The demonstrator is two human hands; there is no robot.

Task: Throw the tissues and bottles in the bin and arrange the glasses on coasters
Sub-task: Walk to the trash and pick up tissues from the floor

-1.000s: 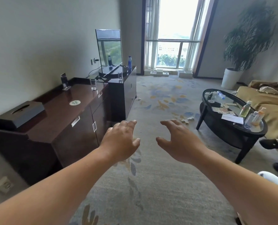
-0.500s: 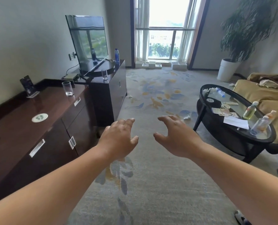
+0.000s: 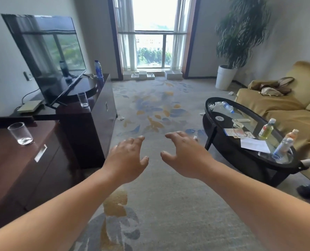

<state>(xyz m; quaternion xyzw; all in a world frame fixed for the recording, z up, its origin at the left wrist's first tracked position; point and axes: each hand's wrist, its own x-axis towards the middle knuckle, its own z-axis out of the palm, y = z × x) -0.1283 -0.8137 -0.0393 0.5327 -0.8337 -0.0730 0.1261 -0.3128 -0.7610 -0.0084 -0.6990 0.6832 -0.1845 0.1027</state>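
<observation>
Fingers of left hand and right hand spread apart, empty. Bottles stand right of them on the bench; grip mid-body.

Hotel-style living room, patterned carpet, television on dark cabinet, sofa, glass coffee table
</observation>
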